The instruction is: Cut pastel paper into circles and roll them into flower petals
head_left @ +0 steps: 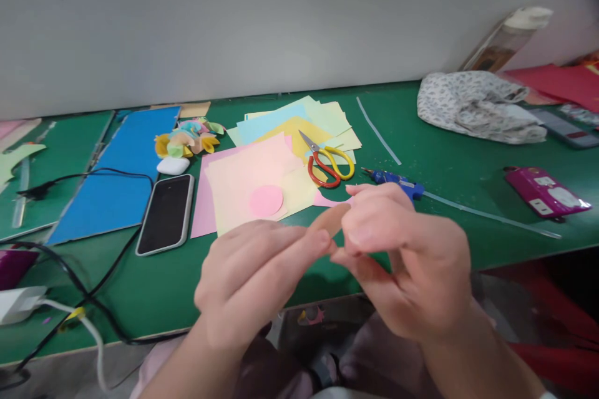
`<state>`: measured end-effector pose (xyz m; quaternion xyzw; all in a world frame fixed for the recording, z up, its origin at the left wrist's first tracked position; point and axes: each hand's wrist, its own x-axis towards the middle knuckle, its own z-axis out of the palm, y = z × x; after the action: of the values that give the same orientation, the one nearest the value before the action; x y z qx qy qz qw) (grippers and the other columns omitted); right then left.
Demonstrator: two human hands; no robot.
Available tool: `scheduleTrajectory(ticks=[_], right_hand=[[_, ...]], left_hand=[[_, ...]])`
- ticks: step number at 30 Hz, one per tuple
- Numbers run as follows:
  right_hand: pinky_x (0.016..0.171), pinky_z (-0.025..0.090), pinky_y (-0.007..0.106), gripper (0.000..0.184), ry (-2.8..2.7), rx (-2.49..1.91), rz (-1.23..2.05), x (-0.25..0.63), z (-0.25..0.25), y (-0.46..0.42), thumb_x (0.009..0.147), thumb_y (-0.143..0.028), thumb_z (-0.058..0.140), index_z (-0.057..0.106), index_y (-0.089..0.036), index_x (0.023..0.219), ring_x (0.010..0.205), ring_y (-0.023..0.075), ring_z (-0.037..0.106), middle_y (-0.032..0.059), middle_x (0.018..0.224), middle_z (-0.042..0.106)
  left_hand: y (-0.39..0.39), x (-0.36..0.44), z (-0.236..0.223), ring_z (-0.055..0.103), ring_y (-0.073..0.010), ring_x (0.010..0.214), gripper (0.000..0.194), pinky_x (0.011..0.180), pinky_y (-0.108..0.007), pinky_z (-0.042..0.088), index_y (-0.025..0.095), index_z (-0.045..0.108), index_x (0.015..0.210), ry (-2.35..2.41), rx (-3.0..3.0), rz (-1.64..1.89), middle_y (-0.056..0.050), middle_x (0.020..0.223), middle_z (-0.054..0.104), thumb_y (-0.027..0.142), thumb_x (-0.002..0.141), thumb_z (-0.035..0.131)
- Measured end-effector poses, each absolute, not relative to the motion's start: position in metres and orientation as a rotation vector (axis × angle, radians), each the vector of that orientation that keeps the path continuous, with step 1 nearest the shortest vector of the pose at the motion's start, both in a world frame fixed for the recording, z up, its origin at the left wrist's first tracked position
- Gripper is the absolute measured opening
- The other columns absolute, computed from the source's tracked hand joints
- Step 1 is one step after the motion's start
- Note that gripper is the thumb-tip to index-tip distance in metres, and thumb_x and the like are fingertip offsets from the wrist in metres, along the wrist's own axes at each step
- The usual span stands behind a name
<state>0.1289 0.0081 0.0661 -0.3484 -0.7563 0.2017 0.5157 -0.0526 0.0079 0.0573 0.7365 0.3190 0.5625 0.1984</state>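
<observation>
A small tan piece of paper [330, 218] is pinched between both hands above the front edge of the green table. My left hand [257, 271] grips its left side between thumb and fingers. Curled around the right side, my right hand [407, 249] covers much of the piece. Behind the hands, a pink paper circle [266, 201] lies on a stack of pale paper sheets [243, 177]. Scissors [331, 165] with one red and one yellow handle rest on the stack's right side. A blue glue gun [393, 182] is partly hidden by my right hand.
To the left are a phone [165, 214], a white earbud case [173, 166], paper flowers [189, 137], a blue board [116, 174] and black cables [79, 280]. A glue stick [378, 131], patterned cloth [477, 106], purple power socket [545, 192] and bottle [508, 40] are on the right.
</observation>
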Motion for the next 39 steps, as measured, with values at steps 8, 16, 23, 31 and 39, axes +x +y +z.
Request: scheduleTrajectory(ticks=[8, 16, 23, 31, 39], right_hand=[[0.098, 0.05, 0.04, 0.036, -2.083, -0.896, 0.243, 0.141, 0.054, 0.038, 0.088, -0.004, 0.061, 0.061, -0.025, 0.118, 0.111, 0.0212, 0.058, 0.008, 0.115, 0.06], [0.096, 0.05, 0.045, 0.009, -2.109, -0.857, 0.093, 0.13, 0.047, 0.041, 0.091, -0.017, 0.065, 0.07, -0.023, 0.088, 0.114, 0.0238, 0.057, 0.0087, 0.115, 0.064], [0.099, 0.052, 0.043, 0.005, -1.947, -0.954, 0.445, 0.13, 0.048, 0.041, 0.087, -0.018, 0.07, 0.072, -0.023, 0.087, 0.119, 0.0232, 0.061, 0.0087, 0.123, 0.063], [0.066, 0.056, 0.026, 0.005, -1.522, -1.065, 0.955, 0.125, 0.047, 0.041, 0.082, -0.021, 0.075, 0.071, -0.024, 0.084, 0.08, 0.0149, 0.07, -0.0013, 0.086, 0.075], [0.048, 0.052, 0.02, 0.02, -1.349, -1.062, 0.949, 0.121, 0.049, 0.037, 0.077, -0.015, 0.075, 0.07, -0.027, 0.092, 0.061, 0.0099, 0.065, -0.0049, 0.078, 0.069]], left_hand=[[0.04, -0.04, 0.058, 0.055, -0.006, 0.046, 0.026, 0.047, -0.016, 0.048, 0.024, 0.072, 0.104, 1.3, 1.191, 1.526, 0.007, 0.056, 0.063, 0.023, 0.078, 0.077], [0.039, -0.039, 0.063, 0.055, -0.0079, 0.047, 0.051, 0.047, -0.017, 0.049, 0.022, 0.064, 0.122, 1.356, 1.142, 1.331, 0.006, 0.057, 0.064, 0.028, 0.074, 0.08], [0.034, -0.034, 0.06, 0.071, -0.0138, 0.071, 0.037, 0.065, -0.022, 0.057, 0.023, 0.065, 0.117, 1.358, 1.407, 1.341, 0.0, 0.08, 0.075, 0.023, 0.081, 0.072], [0.03, -0.037, 0.055, 0.069, -0.0122, 0.064, 0.038, 0.065, -0.025, 0.059, 0.024, 0.058, 0.127, 1.107, 1.441, 1.378, 0.0, 0.078, 0.075, 0.027, 0.09, 0.064], [0.025, -0.026, 0.063, 0.072, -0.0159, 0.067, 0.062, 0.062, -0.027, 0.062, 0.029, 0.055, 0.13, 1.16, 1.334, 1.424, 0.002, 0.075, 0.073, 0.017, 0.074, 0.08]])
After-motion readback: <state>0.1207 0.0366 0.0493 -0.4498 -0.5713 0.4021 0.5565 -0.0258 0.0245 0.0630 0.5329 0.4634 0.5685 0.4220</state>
